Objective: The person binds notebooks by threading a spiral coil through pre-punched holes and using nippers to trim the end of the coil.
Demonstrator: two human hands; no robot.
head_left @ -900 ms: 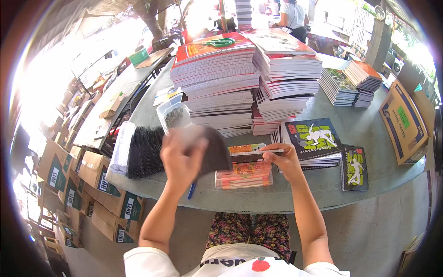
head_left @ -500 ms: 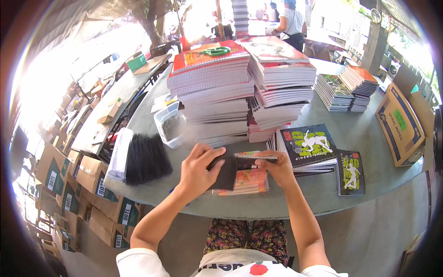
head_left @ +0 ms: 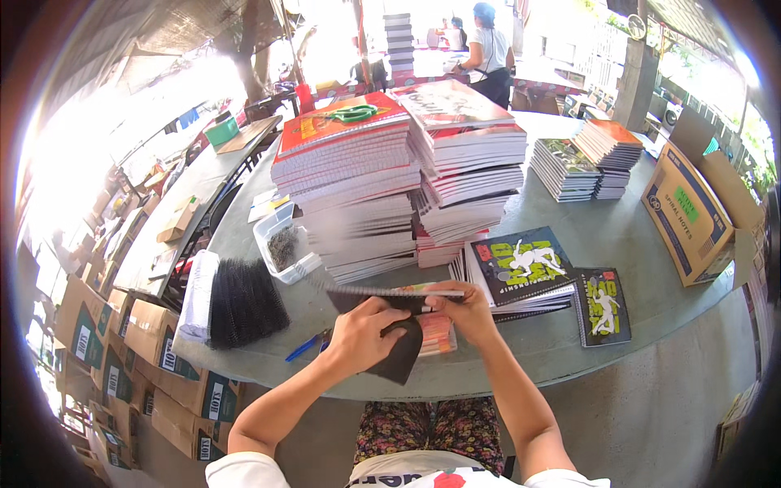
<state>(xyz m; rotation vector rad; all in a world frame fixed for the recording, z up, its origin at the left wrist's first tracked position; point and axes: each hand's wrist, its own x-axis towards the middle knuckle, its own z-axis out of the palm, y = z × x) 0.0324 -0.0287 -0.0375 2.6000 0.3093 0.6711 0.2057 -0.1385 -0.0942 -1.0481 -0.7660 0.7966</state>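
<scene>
Head view: left hand [head_left: 366, 337] has the black cover flap [head_left: 399, 363] clamped between thumb and fingers, flap bending down toward the wearer. Right hand [head_left: 464, 313] pinches the right end of the dark notebook [head_left: 413, 302], thumb on the near side. Notebook is up between both hands, roughly edge-on, long axis about left-right; its left end runs past the left fingers on their far side, blurred. So left is nearest the flap, right owns the opposite end. Pink-orange notebooks [head_left: 440, 335] lie below on the bench [head_left: 521, 362]; blue pen [head_left: 302, 348] left of them. Farther: black coils [head_left: 248, 305] left, black-covered notebooks [head_left: 525, 270] right, tall notebook stacks [head_left: 350, 183] behind.
</scene>
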